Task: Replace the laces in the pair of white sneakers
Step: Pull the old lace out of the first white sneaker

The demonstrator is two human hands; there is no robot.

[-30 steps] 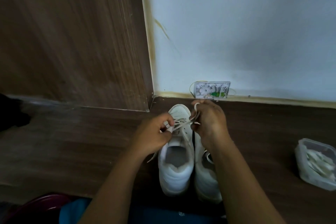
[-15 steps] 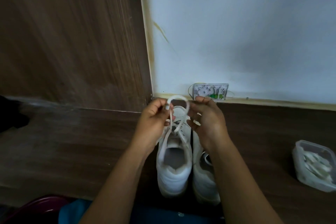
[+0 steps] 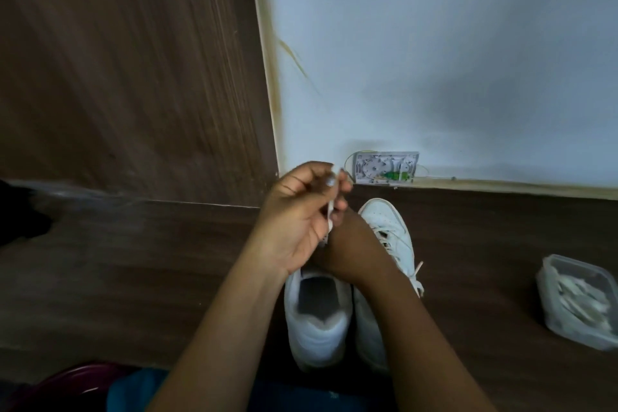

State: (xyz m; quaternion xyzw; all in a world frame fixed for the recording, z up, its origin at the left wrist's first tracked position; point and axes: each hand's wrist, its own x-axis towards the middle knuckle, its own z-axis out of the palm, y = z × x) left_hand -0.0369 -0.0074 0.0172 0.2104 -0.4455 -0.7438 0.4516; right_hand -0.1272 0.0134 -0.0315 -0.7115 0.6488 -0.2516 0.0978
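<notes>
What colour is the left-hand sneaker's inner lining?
Grey lining, white sneaker around it; head view.

A white lace (image 3: pixel 330 211) is pinched in the curled fingers of the left grip (image 3: pixel 297 214), raised above the left sneaker (image 3: pixel 317 328). The right grip (image 3: pixel 351 244) is set at its 4 o'clock, fingers hidden. The right sneaker (image 3: pixel 388 221) is stood just beside, at 3 o'clock, on the floor (image 3: pixel 133 261). A clear container (image 3: pixel 551 308) is seen farther out at 3 o'clock.
</notes>
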